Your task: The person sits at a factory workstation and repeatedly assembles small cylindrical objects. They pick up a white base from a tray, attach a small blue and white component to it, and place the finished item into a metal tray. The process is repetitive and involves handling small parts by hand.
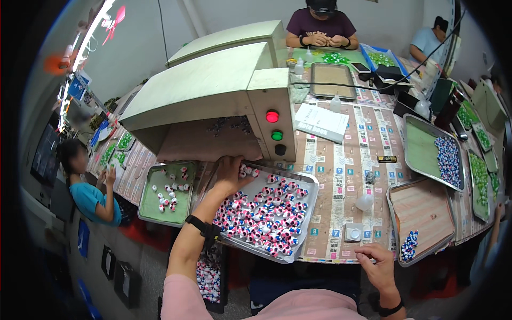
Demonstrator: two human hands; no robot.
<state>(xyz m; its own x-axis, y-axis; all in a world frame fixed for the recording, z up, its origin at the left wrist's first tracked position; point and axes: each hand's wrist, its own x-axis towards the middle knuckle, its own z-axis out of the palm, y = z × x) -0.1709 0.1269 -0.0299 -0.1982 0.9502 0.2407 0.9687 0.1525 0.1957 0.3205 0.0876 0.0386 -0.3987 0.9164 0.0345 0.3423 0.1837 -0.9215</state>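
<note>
The relation that mattered most was between the left hand (230, 175) and the metal tray (312, 186). The hand was at the tray's far left corner, just in front of the pale housing (202, 96), with most of the small figures (261, 216) spread to its right and toward the person. The tray lay near the front edge of the surface (330, 160), its long axis running roughly along that edge. The left forearm crossed its left end, making this hand the nearer one. Its fingers were partly hidden, so whether they had closed on anything could not be told.

The right hand (378, 264) hung at the front edge, well apart from the tray and near a small square block (353, 232). Its fingers were curled, thumb and forefinger close; whether they pinched anything could not be told.

The figures were rounded and white, with pink and blue patches and dark spots, heaped on a thin white liner inside the tray's shiny rim. The housing was boxy, with smooth painted panels and a slanted top; a printed sheet covered the surface.
</note>
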